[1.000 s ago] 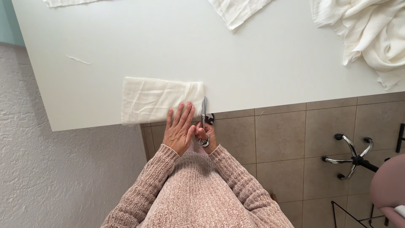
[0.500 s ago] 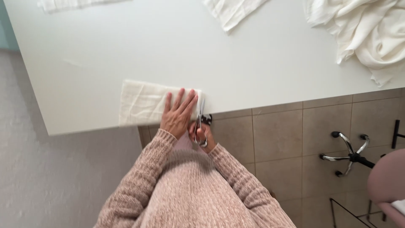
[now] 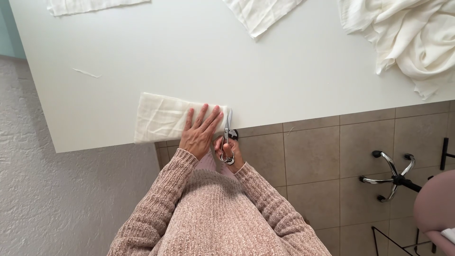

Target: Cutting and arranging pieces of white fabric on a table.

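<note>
There is a single view, from a camera worn on the person's head, looking almost straight down over the near edge of the white table. It sits high enough above the table to take in most of its top, the tiled floor beside it, and the person's own sleeves below that edge.

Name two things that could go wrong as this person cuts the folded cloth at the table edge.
The left hand presses the folded cloth with fingertips close beside the scissors, so a finger could get nicked. The cloth lies at the table edge in several layers; these might shift under the blades in the right hand, giving a crooked cut.
</note>
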